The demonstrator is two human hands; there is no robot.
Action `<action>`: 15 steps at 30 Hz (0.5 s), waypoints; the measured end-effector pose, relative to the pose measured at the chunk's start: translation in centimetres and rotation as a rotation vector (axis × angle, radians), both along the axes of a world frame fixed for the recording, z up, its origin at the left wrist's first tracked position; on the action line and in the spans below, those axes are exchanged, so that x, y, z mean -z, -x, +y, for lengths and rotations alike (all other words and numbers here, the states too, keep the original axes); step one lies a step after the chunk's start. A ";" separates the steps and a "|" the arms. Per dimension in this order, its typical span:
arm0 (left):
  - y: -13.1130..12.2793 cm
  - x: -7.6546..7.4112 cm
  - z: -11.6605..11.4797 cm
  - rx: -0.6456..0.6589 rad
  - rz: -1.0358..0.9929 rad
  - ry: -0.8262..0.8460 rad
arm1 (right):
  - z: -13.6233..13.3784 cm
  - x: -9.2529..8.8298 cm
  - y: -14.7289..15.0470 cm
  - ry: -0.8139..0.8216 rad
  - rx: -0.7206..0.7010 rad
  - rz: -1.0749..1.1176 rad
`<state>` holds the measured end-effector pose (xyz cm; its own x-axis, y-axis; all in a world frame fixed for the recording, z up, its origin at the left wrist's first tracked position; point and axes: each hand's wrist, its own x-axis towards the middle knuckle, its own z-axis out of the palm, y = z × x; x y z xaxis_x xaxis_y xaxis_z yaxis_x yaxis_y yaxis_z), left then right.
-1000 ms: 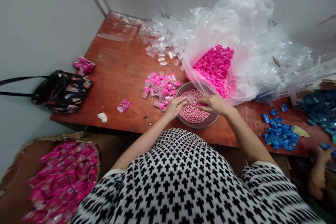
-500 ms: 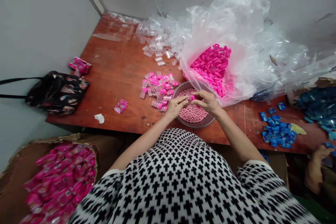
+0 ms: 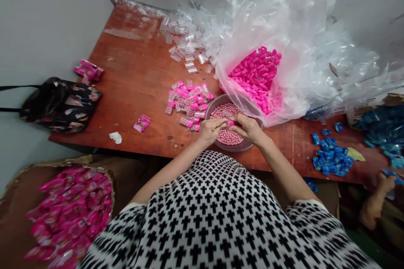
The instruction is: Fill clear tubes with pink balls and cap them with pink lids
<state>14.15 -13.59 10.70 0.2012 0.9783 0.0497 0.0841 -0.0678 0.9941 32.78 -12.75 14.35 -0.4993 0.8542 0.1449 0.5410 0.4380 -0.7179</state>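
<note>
Both hands meet over a grey bowl point(image 3: 212, 105) of small pink balls point(image 3: 229, 138). Between the fingertips is a small clear bottle, mostly covered by the fingers, with a bright pink cap point(image 3: 231, 123) at its right end. My left hand point(image 3: 209, 132) pinches the bottle from the left. My right hand point(image 3: 251, 128) has its thumb and fingers closed on the cap. A clear plastic piece point(image 3: 226, 112) shows just above the fingertips, against the balls. Left of the bowl lies a pile of filled bottles point(image 3: 191, 103) with pink caps.
An open plastic bag point(image 3: 299, 29) of pink caps point(image 3: 255, 75) stands behind the bowl. Empty clear bottles point(image 3: 189, 46) lie at the back. Blue packets point(image 3: 333, 157) sit to the right, near another person's hand point(image 3: 383, 187). A carton of pink packets point(image 3: 74, 210) and a black bag point(image 3: 61, 107) are leftward.
My hands have drawn closer together, and the right fingers have closed in on the pink cap. The whole view has shifted slightly.
</note>
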 end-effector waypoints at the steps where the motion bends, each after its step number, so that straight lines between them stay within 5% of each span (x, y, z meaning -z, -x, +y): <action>1: -0.1 0.3 0.1 -0.017 -0.028 0.048 | 0.1 0.1 0.1 0.025 0.022 0.016; 4: -0.6 1.1 0.3 -0.087 -0.240 0.284 | 0.4 0.3 0.4 0.184 0.115 0.195; 8: -0.6 1.3 0.9 -0.157 -0.535 0.474 | -0.3 0.8 0.5 0.585 0.189 0.702; 11: -0.2 1.2 1.2 -0.178 -0.502 0.439 | -0.9 1.4 0.4 0.726 0.324 0.924; 15: 0.1 1.3 1.1 -0.116 -0.256 0.248 | -0.5 2.0 0.4 0.762 0.415 0.958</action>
<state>14.06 -12.53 9.41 0.0997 0.9825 -0.1576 -0.1759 0.1733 0.9690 32.41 -13.30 12.37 -0.1466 0.9447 -0.2934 -0.3291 -0.3263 -0.8862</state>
